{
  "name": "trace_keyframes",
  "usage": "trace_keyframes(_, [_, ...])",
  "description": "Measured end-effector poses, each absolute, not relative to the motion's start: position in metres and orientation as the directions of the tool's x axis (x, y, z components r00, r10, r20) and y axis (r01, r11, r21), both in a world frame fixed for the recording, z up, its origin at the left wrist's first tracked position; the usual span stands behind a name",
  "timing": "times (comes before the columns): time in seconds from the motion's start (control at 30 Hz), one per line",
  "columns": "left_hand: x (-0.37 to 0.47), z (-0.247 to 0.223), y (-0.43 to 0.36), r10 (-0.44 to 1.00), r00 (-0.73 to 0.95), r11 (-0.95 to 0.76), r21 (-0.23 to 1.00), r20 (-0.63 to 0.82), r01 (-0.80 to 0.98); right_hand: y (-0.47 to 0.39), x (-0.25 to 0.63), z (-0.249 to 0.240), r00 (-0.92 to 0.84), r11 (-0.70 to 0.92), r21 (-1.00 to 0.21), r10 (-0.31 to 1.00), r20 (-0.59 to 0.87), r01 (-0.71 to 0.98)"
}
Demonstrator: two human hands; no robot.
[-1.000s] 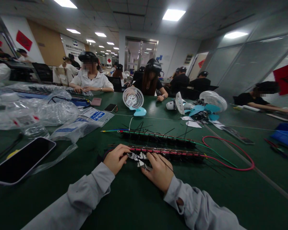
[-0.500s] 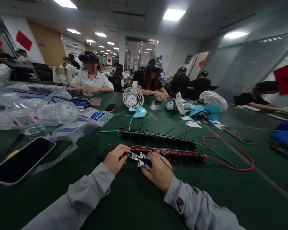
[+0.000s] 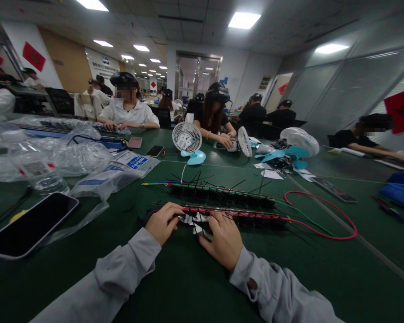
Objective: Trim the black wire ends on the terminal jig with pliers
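My left hand [image 3: 162,224] is closed, its thumb and fingertips pinching the left end of a crumpled silvery-white strip [image 3: 187,219]. To the right, my right hand [image 3: 225,242] curls its thumb and fingers around the strip's white end, partly hidden by them. Both hands rest at the front edge of a long dark bar [image 3: 256,220] with a red wire along it and black cable ties sticking out. Just behind lies a second dark bar [image 3: 222,193] with a green wire and similar ties. The exact kind of the strip is hard to make out.
A large phone [image 3: 32,224], a plastic bottle [image 3: 37,166] and clear bags [image 3: 121,168] lie at left. Red cable [image 3: 353,224] loops at right. Fan parts [image 3: 186,139] stand farther back, where two people sit across the green table [image 3: 175,287].
My right hand's fingers have shifted slightly at the white strip, while my left hand stays put. Across the table, a person has taken hold of a small fan and its white guard has shifted left.
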State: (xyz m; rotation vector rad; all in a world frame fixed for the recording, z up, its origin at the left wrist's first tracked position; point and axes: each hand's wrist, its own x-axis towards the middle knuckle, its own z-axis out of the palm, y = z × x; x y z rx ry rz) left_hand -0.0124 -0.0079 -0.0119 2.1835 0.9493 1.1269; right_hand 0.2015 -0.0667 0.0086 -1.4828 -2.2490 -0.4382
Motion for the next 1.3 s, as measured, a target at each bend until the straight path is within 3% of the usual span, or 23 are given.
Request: trace_keyframes(1.3, [-0.0117,-0.0118,-0.0068,0.756,0.414,-0.646,0.676,0.506,0.354,-0.0649,0.2021,0.0022,-0.343,0.384,0.035,0.775,0.531,0.923])
